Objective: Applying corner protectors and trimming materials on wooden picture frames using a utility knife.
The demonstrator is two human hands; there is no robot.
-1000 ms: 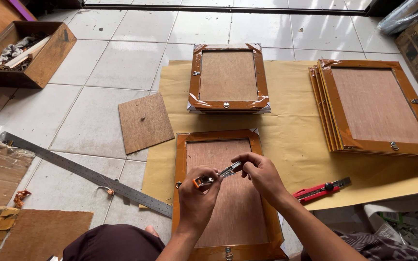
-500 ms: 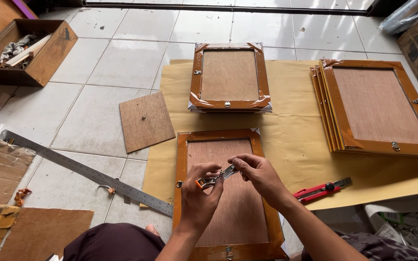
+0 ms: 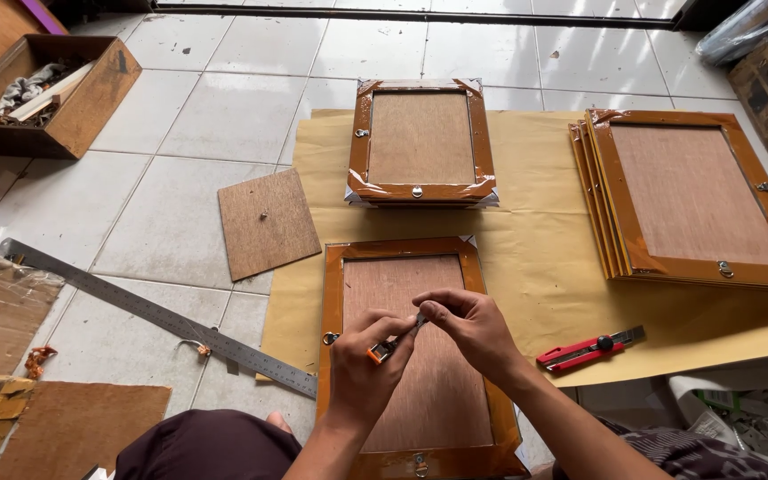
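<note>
Your left hand (image 3: 362, 364) is curled tight around a small orange-tipped cutter (image 3: 386, 347), while your right hand (image 3: 473, 329) pinches its blade end between thumb and forefinger. Both hover over the nearest frame (image 3: 406, 267), lying back-up on brown paper (image 3: 535, 258). Right of that frame lies a red utility knife (image 3: 590, 349); left of it, a steel ruler (image 3: 153, 313); beyond it, a smaller frame stack (image 3: 420, 142).
</note>
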